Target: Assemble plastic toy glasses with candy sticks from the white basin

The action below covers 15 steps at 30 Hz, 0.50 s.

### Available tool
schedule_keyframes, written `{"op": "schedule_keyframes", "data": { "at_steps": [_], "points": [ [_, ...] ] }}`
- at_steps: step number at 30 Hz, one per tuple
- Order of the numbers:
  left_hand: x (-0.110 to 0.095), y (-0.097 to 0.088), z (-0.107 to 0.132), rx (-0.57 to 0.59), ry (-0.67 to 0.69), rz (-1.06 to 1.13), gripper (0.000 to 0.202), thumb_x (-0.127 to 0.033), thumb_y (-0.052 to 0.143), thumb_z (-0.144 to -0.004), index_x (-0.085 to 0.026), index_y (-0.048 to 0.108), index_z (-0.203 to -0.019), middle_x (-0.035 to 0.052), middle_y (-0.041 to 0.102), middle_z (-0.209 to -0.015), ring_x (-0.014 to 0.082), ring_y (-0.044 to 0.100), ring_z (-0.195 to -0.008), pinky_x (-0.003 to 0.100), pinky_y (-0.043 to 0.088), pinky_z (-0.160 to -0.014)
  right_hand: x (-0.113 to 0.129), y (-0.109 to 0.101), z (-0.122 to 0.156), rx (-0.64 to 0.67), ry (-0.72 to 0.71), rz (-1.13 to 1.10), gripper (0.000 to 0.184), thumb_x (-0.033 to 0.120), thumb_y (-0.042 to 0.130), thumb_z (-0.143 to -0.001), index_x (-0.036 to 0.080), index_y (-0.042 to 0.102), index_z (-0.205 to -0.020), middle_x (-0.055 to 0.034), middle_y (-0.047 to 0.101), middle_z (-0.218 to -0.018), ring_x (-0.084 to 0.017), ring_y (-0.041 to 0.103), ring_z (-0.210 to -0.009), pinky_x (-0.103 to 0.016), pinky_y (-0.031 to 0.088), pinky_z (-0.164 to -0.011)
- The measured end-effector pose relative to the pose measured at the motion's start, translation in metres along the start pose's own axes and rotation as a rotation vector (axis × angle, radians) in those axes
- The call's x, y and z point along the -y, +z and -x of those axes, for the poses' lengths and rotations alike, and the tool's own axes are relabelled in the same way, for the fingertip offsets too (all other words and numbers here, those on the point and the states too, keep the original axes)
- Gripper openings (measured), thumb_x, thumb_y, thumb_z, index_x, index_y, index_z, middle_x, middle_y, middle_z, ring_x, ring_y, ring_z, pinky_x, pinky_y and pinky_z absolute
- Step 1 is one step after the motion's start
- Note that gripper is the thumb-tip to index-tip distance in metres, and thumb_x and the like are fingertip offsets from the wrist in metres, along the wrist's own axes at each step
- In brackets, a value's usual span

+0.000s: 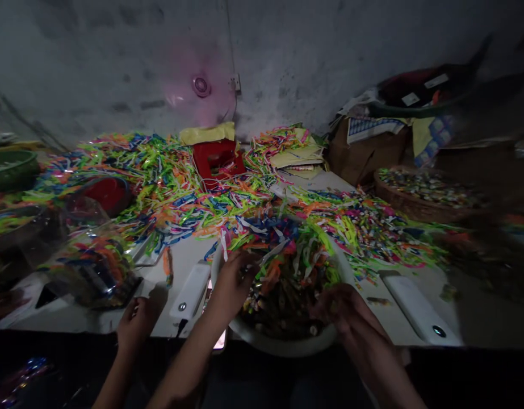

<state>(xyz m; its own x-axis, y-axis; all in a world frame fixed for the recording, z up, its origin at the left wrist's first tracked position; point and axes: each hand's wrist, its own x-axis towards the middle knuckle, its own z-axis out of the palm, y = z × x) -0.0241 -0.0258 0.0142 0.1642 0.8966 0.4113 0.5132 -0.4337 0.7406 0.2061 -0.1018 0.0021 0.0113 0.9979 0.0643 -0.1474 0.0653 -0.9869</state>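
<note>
A white bowl (287,345) stands at the table's near edge, filled with colourful strips and small dark pieces. My left hand (230,284) is at the bowl's left rim, its fingers closed on a bunch of colourful strips (270,258). My right hand (342,309) reaches into the bowl from the right with curled fingers; it is dark and blurred, and what it holds is unclear. Another person's hand (136,324) rests on the table edge to the left.
Heaps of colourful strips (159,182) cover the table. A white power bank (189,292) lies left of the bowl, another white device (417,309) to its right. A clear bag (95,267), red stool (217,162), wicker basket (419,199) and pink fan (200,85) stand around.
</note>
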Motion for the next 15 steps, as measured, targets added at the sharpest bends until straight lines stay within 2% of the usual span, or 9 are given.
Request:
{"op": "schedule_keyframes", "data": {
  "at_steps": [3,5,7,10,12,15],
  "points": [
    [-0.012,-0.012,0.020,0.053,-0.005,0.075,0.011,-0.020,0.055,-0.084,-0.019,0.062,-0.093,0.0048,0.061,-0.096,0.0178,0.057,-0.096,0.030,0.044,-0.087,-0.001,0.004,-0.005,-0.092,-0.053,0.115,0.022,0.042,0.047,-0.088,0.025,0.053,-0.100,0.0014,0.053,-0.073,-0.014,0.053,-0.065,-0.024,0.047,-0.062],
    [-0.022,-0.017,0.031,0.128,-0.024,0.125,0.010,-0.020,0.055,-0.085,-0.020,0.061,-0.093,0.0041,0.060,-0.097,0.0169,0.056,-0.097,0.028,0.044,-0.086,0.000,0.009,-0.009,-0.137,-0.077,0.264,0.031,0.043,0.053,-0.084,0.024,0.053,-0.109,0.0018,0.055,-0.073,-0.013,0.053,-0.063,-0.023,0.047,-0.059],
    [-0.031,-0.019,0.040,0.167,-0.042,0.184,0.010,-0.021,0.054,-0.085,-0.021,0.060,-0.094,0.0040,0.060,-0.097,0.0166,0.057,-0.096,0.027,0.045,-0.085,0.002,0.015,-0.011,-0.137,-0.081,0.402,0.036,0.043,0.055,-0.082,0.021,0.056,-0.110,0.0002,0.059,-0.076,-0.014,0.055,-0.065,-0.022,0.047,-0.059],
    [-0.037,-0.015,0.046,0.125,-0.110,0.248,0.014,-0.027,0.055,-0.084,-0.021,0.060,-0.097,0.0038,0.060,-0.094,0.0169,0.058,-0.090,0.026,0.048,-0.078,0.004,0.022,-0.012,-0.038,-0.064,0.502,0.025,0.041,0.055,-0.083,0.020,0.065,-0.093,-0.0016,0.066,-0.081,-0.015,0.059,-0.071,-0.023,0.047,-0.064],
    [-0.035,-0.007,0.050,0.048,-0.194,0.279,0.026,-0.034,0.054,-0.085,-0.023,0.057,-0.109,0.0035,0.061,-0.092,0.0168,0.059,-0.083,0.025,0.050,-0.069,0.005,0.025,-0.011,-0.001,-0.049,0.514,0.022,0.039,0.055,-0.083,0.021,0.067,-0.085,-0.0011,0.067,-0.083,-0.015,0.059,-0.073,-0.023,0.046,-0.066],
    [-0.025,0.012,0.056,-0.023,-0.342,0.340,0.050,-0.043,0.057,-0.082,-0.028,0.045,-0.128,0.0032,0.065,-0.093,0.0189,0.062,-0.080,0.026,0.053,-0.062,0.004,0.030,-0.006,-0.115,-0.046,0.477,0.019,0.036,0.054,-0.082,0.020,0.065,-0.085,-0.0002,0.065,-0.077,-0.014,0.056,-0.067,-0.022,0.044,-0.061]
  ]
}}
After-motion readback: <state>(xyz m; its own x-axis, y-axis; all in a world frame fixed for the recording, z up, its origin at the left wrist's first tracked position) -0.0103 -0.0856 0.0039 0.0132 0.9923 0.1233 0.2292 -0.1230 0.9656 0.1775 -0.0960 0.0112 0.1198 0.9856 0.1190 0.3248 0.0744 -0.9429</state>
